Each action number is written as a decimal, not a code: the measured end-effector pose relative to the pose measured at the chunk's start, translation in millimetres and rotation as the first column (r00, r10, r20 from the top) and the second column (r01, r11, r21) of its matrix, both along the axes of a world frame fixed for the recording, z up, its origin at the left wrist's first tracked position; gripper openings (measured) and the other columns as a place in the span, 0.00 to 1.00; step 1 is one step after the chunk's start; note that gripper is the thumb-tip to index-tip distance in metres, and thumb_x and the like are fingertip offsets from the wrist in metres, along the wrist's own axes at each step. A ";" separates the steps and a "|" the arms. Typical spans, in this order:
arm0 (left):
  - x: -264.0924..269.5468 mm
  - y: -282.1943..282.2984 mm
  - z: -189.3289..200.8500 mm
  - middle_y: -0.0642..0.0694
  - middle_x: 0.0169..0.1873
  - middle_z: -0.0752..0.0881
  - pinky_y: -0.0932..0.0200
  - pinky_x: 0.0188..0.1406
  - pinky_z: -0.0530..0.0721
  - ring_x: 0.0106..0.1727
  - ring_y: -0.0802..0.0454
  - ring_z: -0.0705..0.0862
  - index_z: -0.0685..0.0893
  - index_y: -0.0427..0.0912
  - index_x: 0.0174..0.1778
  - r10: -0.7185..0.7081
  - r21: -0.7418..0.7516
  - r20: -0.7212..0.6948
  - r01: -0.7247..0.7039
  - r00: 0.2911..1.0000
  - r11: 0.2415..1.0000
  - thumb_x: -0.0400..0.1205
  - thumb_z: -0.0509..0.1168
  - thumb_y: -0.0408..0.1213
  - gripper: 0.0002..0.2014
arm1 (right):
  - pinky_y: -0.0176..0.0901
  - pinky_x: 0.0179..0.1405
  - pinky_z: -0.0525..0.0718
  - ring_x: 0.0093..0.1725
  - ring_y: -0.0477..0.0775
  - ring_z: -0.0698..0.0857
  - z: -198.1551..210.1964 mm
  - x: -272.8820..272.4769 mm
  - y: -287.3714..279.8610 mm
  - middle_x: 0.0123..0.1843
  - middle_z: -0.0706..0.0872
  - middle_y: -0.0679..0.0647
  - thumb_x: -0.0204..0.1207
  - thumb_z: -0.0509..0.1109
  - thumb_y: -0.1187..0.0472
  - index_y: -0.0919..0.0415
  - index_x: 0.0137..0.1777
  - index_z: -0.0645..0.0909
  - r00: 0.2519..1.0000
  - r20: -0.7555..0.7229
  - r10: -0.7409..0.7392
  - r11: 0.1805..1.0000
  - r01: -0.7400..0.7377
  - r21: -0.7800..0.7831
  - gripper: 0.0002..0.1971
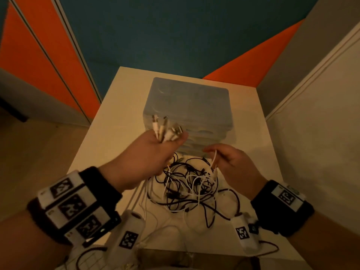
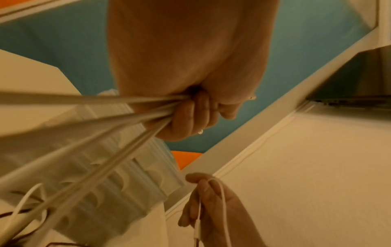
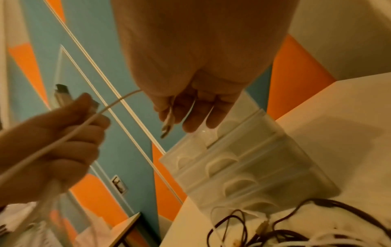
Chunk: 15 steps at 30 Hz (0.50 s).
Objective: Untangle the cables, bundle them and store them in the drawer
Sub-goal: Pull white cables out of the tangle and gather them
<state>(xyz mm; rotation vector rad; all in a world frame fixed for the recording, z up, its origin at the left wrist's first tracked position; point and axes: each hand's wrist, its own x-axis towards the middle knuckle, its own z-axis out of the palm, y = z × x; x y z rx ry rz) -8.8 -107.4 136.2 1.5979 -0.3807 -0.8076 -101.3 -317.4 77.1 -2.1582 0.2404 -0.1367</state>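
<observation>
The left hand was raised above the white desk, its fingers curled tight round a bunch of white cables whose metal-tipped plugs fanned out past the thumb toward the far side. The right hand, just right of it and lower, pinched a single thin white cable between thumb and fingers, a plug end hanging from that grip in the right wrist view. Below and between both hands, on the near half of the desk, lay the loose tangle of black and white cables. The translucent plastic drawer unit stood at the far middle of the desk, just beyond the tangle, its stacked drawers all pushed in. Orange and teal wall panels rose behind the desk.
</observation>
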 end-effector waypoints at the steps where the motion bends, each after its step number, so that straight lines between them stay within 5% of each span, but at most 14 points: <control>1: -2.6 -3.8 -0.3 0.48 0.22 0.61 0.60 0.21 0.58 0.22 0.52 0.57 0.68 0.51 0.23 -0.015 0.009 0.006 0.015 1.000 1.000 0.73 0.66 0.61 0.22 | 0.24 0.38 0.78 0.38 0.39 0.85 5.5 -3.4 4.3 0.39 0.88 0.42 0.83 0.66 0.63 0.36 0.50 0.83 0.998 -0.032 0.054 0.999 -0.055 -0.003 0.15; 5: -2.1 -4.9 7.5 0.48 0.23 0.60 0.61 0.21 0.56 0.23 0.51 0.54 0.65 0.50 0.25 -0.009 -0.057 -0.055 0.006 0.998 0.998 0.73 0.66 0.61 0.23 | 0.24 0.49 0.78 0.49 0.35 0.85 -7.7 -44.2 10.7 0.50 0.89 0.42 0.84 0.63 0.51 0.37 0.59 0.84 0.882 -0.362 0.302 0.940 -0.339 -0.043 0.11; 9: 0.5 5.2 14.3 0.47 0.24 0.57 0.57 0.24 0.52 0.23 0.51 0.53 0.57 0.48 0.32 0.021 -0.116 -0.124 -0.035 0.992 0.993 0.74 0.63 0.58 0.23 | 0.40 0.73 0.71 0.72 0.43 0.74 -58.5 -99.3 0.3 0.76 0.74 0.44 0.84 0.60 0.42 0.42 0.78 0.70 0.419 -0.782 0.461 0.698 -0.715 0.028 0.23; 10: -0.8 7.8 14.4 0.47 0.25 0.57 0.55 0.25 0.51 0.24 0.51 0.52 0.56 0.46 0.34 0.019 -0.124 -0.134 -0.036 0.991 0.992 0.76 0.62 0.57 0.24 | 0.40 0.75 0.68 0.75 0.45 0.71 -66.0 -105.8 -3.1 0.79 0.70 0.44 0.84 0.60 0.44 0.43 0.80 0.67 0.351 -0.824 0.444 0.665 -0.745 0.041 0.25; 12: -5.7 11.2 13.0 0.45 0.26 0.55 0.53 0.26 0.51 0.25 0.50 0.51 0.55 0.43 0.35 0.004 -0.133 -0.149 -0.024 0.989 0.991 0.77 0.61 0.57 0.25 | 0.37 0.70 0.69 0.73 0.46 0.73 -68.7 -107.0 -9.5 0.77 0.72 0.45 0.86 0.57 0.50 0.45 0.79 0.68 0.396 -0.832 0.389 0.721 -0.693 0.007 0.21; 15: -14.5 14.3 9.3 0.46 0.26 0.55 0.53 0.26 0.52 0.25 0.50 0.51 0.57 0.43 0.34 -0.043 -0.137 -0.178 0.018 0.983 0.990 0.82 0.61 0.58 0.26 | 0.33 0.60 0.75 0.61 0.41 0.80 -68.5 -93.4 -26.2 0.66 0.81 0.43 0.86 0.57 0.53 0.43 0.69 0.78 0.636 -0.742 0.213 0.878 -0.457 -0.140 0.15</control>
